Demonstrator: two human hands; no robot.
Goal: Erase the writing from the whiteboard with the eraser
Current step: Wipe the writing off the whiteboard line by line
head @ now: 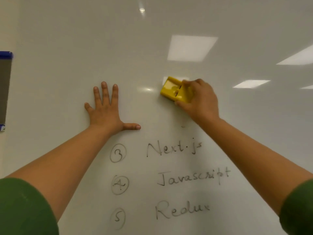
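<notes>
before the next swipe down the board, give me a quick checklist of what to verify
1. Eraser held firmly: ok, the right hand is closed around the yellow eraser.
2. Eraser flat on the whiteboard: cannot tell, its contact face is hidden.
3. Left hand out of the path: ok, it lies spread on the board, left of the eraser and above the writing.
4. Writing left to erase: not ok, "Next.js", "Javascript" and "Redux" remain, with circled 3, 4, 5.
5. Area around the eraser clean: ok, only a small speck shows below it.
</notes>
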